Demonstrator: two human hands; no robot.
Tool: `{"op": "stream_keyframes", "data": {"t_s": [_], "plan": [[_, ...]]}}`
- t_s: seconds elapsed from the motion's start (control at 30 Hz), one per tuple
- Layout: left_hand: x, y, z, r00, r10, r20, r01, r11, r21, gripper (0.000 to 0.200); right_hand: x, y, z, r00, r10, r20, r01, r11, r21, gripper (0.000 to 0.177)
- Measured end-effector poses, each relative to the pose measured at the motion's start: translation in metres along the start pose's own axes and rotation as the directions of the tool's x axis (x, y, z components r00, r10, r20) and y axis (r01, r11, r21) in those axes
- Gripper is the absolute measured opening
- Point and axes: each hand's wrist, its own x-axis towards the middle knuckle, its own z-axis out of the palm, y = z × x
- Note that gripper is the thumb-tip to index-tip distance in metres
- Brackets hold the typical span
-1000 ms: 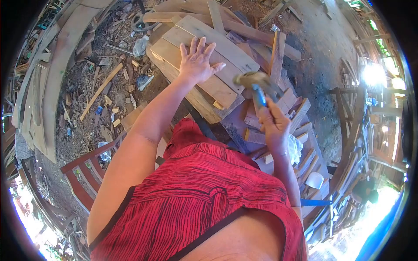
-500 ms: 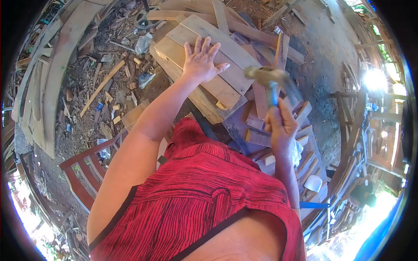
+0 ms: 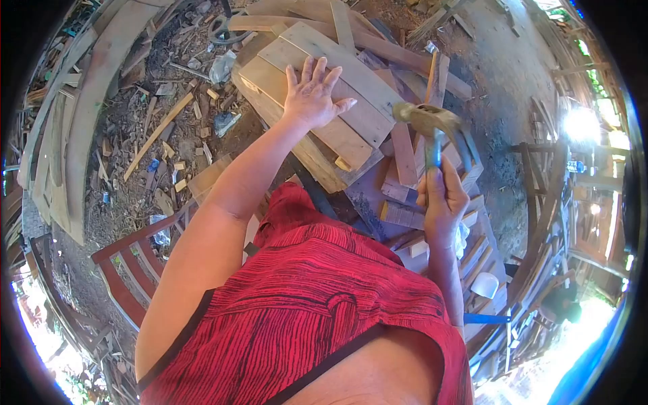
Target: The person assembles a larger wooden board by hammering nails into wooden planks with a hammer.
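My left hand lies spread, palm down, on wooden planks laid side by side on a thick wooden block. In my right hand is a hammer, gripped by its blue-green handle. The hammer's head is at the right end of the planks, its face near the far plank's edge; whether it touches cannot be told. A small light piece of wood sticks out under the planks' near corner.
More boards lie behind and right of the block. A slatted reddish-brown wooden frame stands at lower left. Wood scraps and plastic litter the ground at left. A blue saw-like strip and a white rounded object are at lower right.
The hammer and my right hand have moved slightly right, and my hand a little down. My left hand stays in place on the planks.
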Motion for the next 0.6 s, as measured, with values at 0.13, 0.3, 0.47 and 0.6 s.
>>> {"op": "stream_keyframes", "data": {"t_s": [0.13, 0.3, 0.47, 0.6], "plan": [[0.000, 0.000, 0.002, 1.000, 0.007, -0.013, -0.007, 1.000, -0.001, 0.082, 0.001, 0.030, 0.011, 0.985, -0.131, 0.115, 0.164, 0.916, -0.366, 0.030], [-0.002, 0.000, -0.001, 1.000, 0.008, 0.000, -0.008, 1.000, 0.004, 0.082, 0.009, 0.032, 0.014, 0.987, 0.094, 0.132, -0.052, 0.955, -0.292, 0.029], [-0.001, -0.001, 0.001, 1.000, 0.001, -0.003, -0.001, 1.000, -0.005, 0.083, 0.002, 0.010, 0.005, 0.991, -0.112, 0.067, 0.123, 0.976, -0.181, 0.030], [0.001, -0.001, 0.001, 1.000, 0.010, -0.018, -0.010, 1.000, -0.008, 0.083, 0.003, 0.026, 0.012, 0.977, -0.181, 0.109, 0.207, 0.917, -0.341, 0.030]]}}
